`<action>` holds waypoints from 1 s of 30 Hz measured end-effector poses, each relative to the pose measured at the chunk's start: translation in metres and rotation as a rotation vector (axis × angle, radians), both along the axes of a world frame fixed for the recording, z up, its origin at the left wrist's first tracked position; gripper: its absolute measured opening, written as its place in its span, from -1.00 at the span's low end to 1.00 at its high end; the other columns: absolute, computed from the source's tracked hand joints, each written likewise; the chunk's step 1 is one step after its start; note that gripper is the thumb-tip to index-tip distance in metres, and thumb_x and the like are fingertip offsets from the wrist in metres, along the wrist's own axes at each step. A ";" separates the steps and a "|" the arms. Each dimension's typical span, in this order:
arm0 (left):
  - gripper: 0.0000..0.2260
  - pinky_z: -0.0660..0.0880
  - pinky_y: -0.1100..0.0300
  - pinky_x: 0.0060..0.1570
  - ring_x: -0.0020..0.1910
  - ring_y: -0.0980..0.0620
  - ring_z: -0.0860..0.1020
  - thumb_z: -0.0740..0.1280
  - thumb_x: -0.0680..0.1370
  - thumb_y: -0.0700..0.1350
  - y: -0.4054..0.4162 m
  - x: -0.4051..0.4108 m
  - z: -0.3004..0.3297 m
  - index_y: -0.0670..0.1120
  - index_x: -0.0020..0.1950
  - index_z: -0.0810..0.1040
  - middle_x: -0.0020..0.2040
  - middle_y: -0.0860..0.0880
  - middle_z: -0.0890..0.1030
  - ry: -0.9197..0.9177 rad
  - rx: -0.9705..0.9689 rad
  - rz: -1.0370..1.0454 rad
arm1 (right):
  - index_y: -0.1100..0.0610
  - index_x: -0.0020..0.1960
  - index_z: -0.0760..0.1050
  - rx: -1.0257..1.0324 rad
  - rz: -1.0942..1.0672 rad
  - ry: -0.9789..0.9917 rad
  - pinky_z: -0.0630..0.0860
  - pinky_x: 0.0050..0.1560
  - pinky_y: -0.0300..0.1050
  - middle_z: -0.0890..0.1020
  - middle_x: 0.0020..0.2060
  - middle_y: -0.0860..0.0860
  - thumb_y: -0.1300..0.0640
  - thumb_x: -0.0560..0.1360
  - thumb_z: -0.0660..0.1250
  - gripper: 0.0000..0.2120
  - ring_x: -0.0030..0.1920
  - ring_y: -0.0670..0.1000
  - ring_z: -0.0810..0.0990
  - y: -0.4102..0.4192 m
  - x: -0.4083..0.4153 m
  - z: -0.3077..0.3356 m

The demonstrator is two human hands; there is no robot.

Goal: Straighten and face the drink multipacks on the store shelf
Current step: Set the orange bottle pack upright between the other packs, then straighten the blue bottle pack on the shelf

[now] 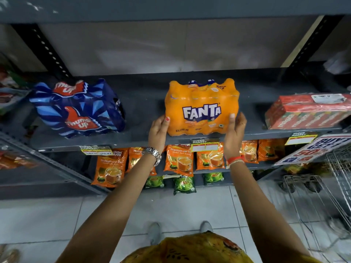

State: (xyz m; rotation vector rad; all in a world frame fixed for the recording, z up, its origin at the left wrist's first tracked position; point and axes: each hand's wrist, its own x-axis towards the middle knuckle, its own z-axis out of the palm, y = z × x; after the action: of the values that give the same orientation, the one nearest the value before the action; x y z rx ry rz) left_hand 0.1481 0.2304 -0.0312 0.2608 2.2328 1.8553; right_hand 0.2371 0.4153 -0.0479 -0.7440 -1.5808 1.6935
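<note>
An orange Fanta multipack stands near the front edge of the grey shelf, its logo facing me. My left hand presses its lower left side, and my right hand holds its lower right side. A blue Thums Up multipack sits on the shelf at the left, turned at an angle. A red multipack lies flat on the right, also skewed.
Orange tea pouches and green pouches fill the lower shelves. Yellow price tags hang on the shelf edge. A promo sign and a wire basket stand at the right. A tiled floor lies below.
</note>
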 end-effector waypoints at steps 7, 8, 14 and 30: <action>-0.73 0.51 0.27 -0.22 -0.10 0.05 0.53 0.16 0.55 -0.11 -0.080 0.002 -0.025 -0.19 0.19 0.46 0.00 -0.05 0.57 0.064 0.148 0.313 | 0.15 0.15 0.37 0.049 -0.210 -0.015 0.47 0.09 -0.23 0.49 0.08 0.22 0.11 0.58 0.18 -0.82 0.03 -0.01 0.48 -0.113 -0.009 -0.037; -0.72 0.47 0.33 -0.30 -0.18 0.09 0.51 0.16 0.55 -0.11 -0.097 -0.001 -0.027 -0.22 0.18 0.45 -0.09 0.00 0.56 0.028 0.197 0.415 | 0.19 0.14 0.38 0.071 -0.131 -0.014 0.46 0.07 -0.24 0.49 0.05 0.21 0.14 0.58 0.18 -0.82 0.02 0.00 0.49 -0.132 -0.015 -0.040; -0.66 0.34 0.55 -0.14 -0.07 0.09 0.42 0.23 0.51 -0.17 -0.210 -0.043 -0.019 -0.30 0.23 0.32 0.05 -0.11 0.42 0.220 0.175 0.892 | 0.11 0.14 0.42 0.070 0.328 0.041 0.42 0.03 -0.43 0.54 -0.02 -0.05 0.10 0.56 0.22 -0.82 0.02 -0.22 0.51 -0.221 -0.076 -0.015; -0.54 0.47 0.15 0.01 0.13 -0.06 0.47 0.12 0.56 0.03 -0.265 -0.121 -0.011 -0.08 0.41 0.11 0.31 -0.13 0.38 0.011 0.097 0.400 | 0.17 0.16 0.33 0.297 0.542 -0.115 0.52 0.11 -0.08 0.44 0.09 0.08 -0.09 0.53 0.22 -0.63 0.19 0.11 0.48 -0.248 -0.156 0.023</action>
State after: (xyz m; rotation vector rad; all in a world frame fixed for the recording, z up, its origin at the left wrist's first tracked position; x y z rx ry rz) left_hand 0.0270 -0.0349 -0.0418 -0.1756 2.3367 2.1611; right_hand 0.0814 0.1675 -0.0253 -0.2745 -2.1986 1.7339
